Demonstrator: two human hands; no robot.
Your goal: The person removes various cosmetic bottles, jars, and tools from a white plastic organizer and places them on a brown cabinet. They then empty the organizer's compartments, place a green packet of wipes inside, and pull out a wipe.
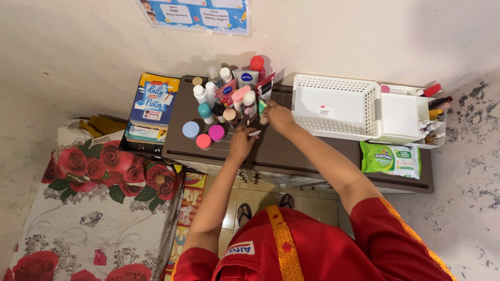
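left hand point(242, 143) pinches a small white tube point(254, 133), right hand point(278, 115) grips a green tube point(262, 106) among bottles point(208, 96)

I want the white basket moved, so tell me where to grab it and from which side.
Grip the white basket by its near long rim, coming from above on the person's side. It sits upright and open-topped, its perforated walls give fingers purchase, and that edge is free; the white organizer crowds its right end and the right hand its left.
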